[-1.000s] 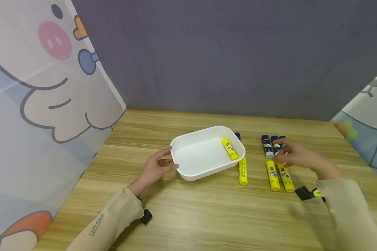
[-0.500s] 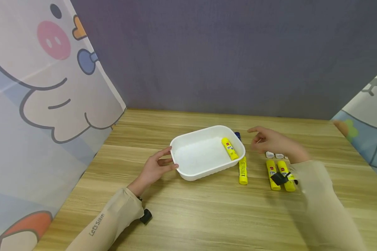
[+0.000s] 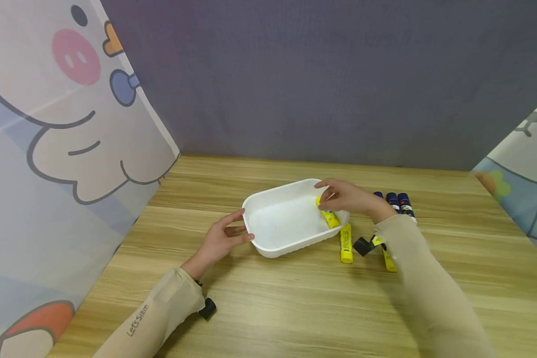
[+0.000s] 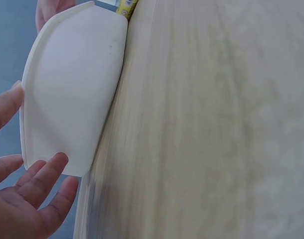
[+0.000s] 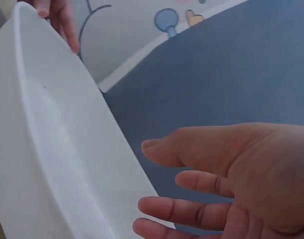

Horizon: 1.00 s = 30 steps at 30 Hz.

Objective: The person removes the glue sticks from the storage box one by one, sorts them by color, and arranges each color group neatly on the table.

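Note:
A white plastic basket (image 3: 291,219) sits at mid table. My left hand (image 3: 221,241) rests against its left end, the thumb and fingertips spread along the rim and outer wall (image 4: 72,89). My right hand (image 3: 346,197) hovers over the basket's right end with its fingers loosely bent. Beneath the fingertips lies a yellow glue stick (image 3: 331,219), partly covered by them. Thumb and fingers (image 5: 184,211) stand apart in the right wrist view, with nothing visible between them. Another yellow glue stick (image 3: 346,246) lies just outside the basket.
Several navy glue sticks (image 3: 404,204) lie in a row behind my right forearm. One yellow glue stick (image 3: 389,261) shows partly beside the sleeve (image 3: 416,253). A dark grey panel (image 3: 317,84) closes off the back of the wooden table (image 3: 273,308).
My right hand has moved left from the glue sticks on the right to above the basket's right end. The left hand and the basket stay put.

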Motion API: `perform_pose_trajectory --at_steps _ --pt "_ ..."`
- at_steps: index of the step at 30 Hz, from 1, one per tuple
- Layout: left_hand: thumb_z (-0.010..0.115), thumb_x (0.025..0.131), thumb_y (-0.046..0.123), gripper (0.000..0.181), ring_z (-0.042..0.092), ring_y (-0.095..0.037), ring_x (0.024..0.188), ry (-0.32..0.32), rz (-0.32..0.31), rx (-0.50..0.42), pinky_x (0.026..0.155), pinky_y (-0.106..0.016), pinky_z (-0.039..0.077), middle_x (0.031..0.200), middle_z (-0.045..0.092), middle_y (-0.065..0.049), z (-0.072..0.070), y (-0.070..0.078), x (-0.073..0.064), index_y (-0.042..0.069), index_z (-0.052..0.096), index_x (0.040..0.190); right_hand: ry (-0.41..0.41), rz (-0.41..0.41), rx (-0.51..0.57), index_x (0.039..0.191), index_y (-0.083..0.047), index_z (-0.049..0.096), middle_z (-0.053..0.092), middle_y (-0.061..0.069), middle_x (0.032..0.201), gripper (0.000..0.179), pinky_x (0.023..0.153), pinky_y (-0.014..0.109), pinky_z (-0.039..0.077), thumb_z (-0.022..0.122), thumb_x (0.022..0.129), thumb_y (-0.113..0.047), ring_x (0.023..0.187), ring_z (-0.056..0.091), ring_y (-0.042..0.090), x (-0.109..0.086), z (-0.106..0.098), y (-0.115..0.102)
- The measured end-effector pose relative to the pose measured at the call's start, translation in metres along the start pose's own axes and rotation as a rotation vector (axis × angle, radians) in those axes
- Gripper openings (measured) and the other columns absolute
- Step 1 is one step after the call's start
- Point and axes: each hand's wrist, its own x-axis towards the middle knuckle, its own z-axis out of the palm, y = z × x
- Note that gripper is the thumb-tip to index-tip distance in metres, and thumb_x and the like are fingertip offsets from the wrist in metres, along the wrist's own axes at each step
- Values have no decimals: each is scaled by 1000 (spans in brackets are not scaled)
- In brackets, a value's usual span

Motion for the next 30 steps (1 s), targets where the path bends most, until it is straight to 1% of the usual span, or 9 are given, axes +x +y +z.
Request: perform_pose_trajectory --at_steps 5,9,13,16,20,23,25,28,30 --pt "78 86 4 74 59 -39 120 8 -18 -5 94 -42 54 142 50 -24 0 0 0 -1 41 150 -49 28 -79 146 5 40 64 14 110 62 93 44 51 69 95 -16 103 60 29 19 8 -3" --pt "78 86 4 74 59 -40 120 3 -14 -7 94 -43 54 142 49 -25 0 0 0 -1 40 150 -79 76 -105 146 4 40 64 14 111 61 90 40 50 68 96 -17 100 60 26 28 10 -4" --pt "77 87 5 73 59 -41 120 -2 2 -5 93 -42 54 141 49 -27 0 0 0 -3 40 149 -82 115 -43 147 4 38 61 16 113 61 85 41 50 66 96 -13 96 59 28 33 9 -3" --pt "76 87 5 72 59 -42 120 -2 6 -7 93 -42 54 141 49 -28 0 0 -1 -4 40 149 -81 125 22 147 5 37 58 18 115 60 86 45 52 65 96 -9 97 59 31 36 9 -3" --pt "76 88 5 72 59 -41 120 -3 5 -10 93 -42 54 141 48 -28 0 0 -1 -4 39 149 -79 142 96 148 4 36 55 19 115 61 90 47 54 65 95 -5 101 60 33 39 10 -2" --pt "76 87 4 72 59 -42 119 -4 6 -8 93 -42 54 141 48 -28 0 0 -1 -5 39 149 -65 178 111 148 4 36 53 18 111 62 88 46 56 65 94 -4 97 60 33 41 11 -2" --pt "76 87 5 72 59 -42 119 -4 9 -5 93 -42 54 141 48 -28 0 0 -1 -5 39 149 -58 207 96 149 3 35 53 18 107 63 86 45 57 65 94 -3 94 60 31 42 12 -2" --pt "76 87 4 72 59 -42 119 -2 11 -3 93 -41 55 141 49 -28 0 0 -1 -5 39 149 -69 250 75 149 3 33 52 18 105 63 85 46 57 63 93 -2 93 59 31 43 12 -3" --pt "76 87 4 72 59 -42 119 -2 12 -3 92 -41 55 140 49 -28 0 -1 0 -5 39 148 -83 279 70 149 2 33 52 19 107 64 84 45 58 63 92 -1 94 59 30 44 13 -3"
